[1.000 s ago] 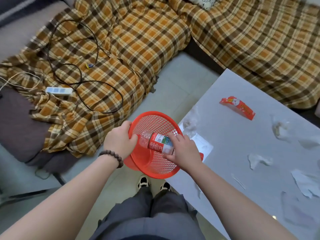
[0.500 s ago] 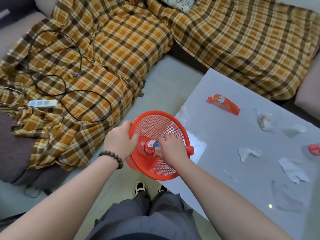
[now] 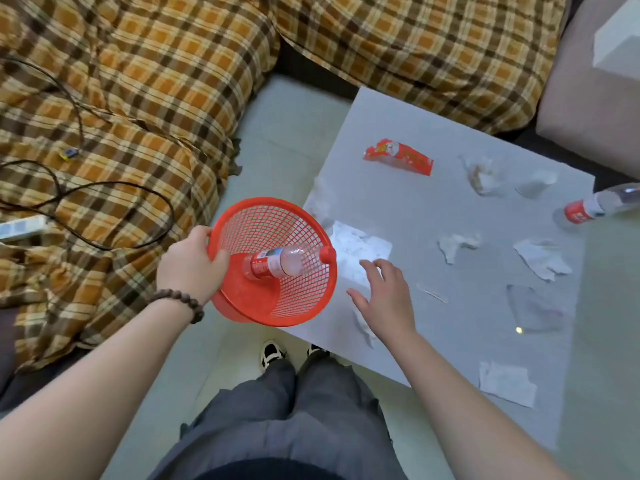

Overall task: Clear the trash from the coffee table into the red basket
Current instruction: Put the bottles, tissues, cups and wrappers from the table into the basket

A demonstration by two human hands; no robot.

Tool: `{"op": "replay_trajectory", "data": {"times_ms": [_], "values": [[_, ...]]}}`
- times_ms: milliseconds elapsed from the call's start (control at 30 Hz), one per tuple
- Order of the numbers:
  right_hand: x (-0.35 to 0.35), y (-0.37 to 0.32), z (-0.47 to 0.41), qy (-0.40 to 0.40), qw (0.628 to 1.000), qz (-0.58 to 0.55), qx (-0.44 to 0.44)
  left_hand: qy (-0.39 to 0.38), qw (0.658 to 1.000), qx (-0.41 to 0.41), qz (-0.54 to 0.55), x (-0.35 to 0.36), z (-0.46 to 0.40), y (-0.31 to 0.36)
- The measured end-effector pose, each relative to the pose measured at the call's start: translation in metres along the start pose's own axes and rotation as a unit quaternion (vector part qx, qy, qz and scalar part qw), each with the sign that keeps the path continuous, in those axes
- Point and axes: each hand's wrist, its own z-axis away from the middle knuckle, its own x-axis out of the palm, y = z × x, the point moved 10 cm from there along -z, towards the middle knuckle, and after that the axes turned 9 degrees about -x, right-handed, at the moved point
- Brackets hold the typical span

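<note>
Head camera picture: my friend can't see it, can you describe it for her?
The left hand holds a red basket with a plastic bottle inside, while the open right hand reaches over a grey coffee table littered with paper scraps.

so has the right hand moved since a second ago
Yes. The right hand has let go of the bottle, left the red basket, and now hovers open over the coffee table, beside the basket's rim.
</note>
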Motion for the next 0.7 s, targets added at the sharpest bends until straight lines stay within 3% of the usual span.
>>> {"op": "replay_trajectory", "data": {"times_ms": [167,333,533,700], "values": [[0.072,0.091,0.054,-0.066,0.987,-0.041,0.143,0.025,0.999,0.023,-0.019,0.01,0.003,0.0],[0.15,0.119,0.069,-0.124,0.971,-0.072,0.189,0.031,0.999,0.02,-0.029,0.032,-0.009,-0.021],[0.181,0.128,0.053,-0.084,0.977,-0.068,0.183,0.022,0.998,0.053,-0.041,0.042,-0.005,-0.023],[0.146,0.124,0.029,-0.036,0.967,-0.175,0.182,0.04,0.995,0.067,-0.061,0.031,0.012,0.007]]}}
